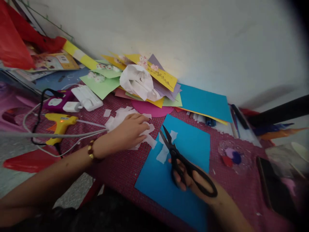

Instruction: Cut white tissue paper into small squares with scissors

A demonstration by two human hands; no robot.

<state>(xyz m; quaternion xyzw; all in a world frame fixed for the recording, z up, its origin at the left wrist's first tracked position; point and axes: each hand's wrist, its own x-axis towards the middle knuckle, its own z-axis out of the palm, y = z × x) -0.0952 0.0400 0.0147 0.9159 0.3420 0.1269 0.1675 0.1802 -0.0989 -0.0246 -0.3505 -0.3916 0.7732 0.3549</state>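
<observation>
L hand lies palm-down, fingers loosely spread, on the pile of thin white paper scraps, so it's nearer them. R hand's fingers curl thru the handles of black-handled scissors, long axis slanting fwd-left above the flat blue card sheet, blades parted, tips near L fingers.

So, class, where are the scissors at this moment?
In the head view, the scissors are right of centre, held in the person's right hand over the blue sheet, with their blades beside small white paper scraps.
</observation>
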